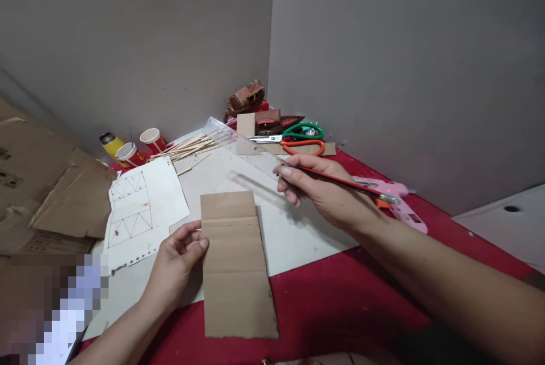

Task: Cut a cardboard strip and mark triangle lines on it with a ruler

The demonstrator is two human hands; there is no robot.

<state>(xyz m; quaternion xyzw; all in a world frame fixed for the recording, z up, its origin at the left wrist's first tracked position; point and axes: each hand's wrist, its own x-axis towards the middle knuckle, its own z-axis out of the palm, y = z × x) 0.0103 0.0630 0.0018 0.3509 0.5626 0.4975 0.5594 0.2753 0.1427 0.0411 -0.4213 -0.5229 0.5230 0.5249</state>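
Note:
My left hand [181, 254] pinches the left edge of a brown cardboard strip [232, 263] between thumb and fingers. The strip has creases across it and lies over white paper and the red tabletop. Raised above the sheet, my right hand [313, 186] is closed on a clear plastic ruler [255, 149] that points away to the upper left. A slim red-and-black tool [336, 176] with a metal end, seemingly a utility knife, is also held in that hand and points back along the forearm.
A paper with triangle drawings [131, 206] lies left, beside large cardboard [72, 194]. Behind are wooden sticks [187, 146], paper cups [152, 138], a yellow bottle [111, 145], scissors [304, 131] and brown leather-like items [247, 97]. A pink plastic item [411, 220] lies right, near grey walls.

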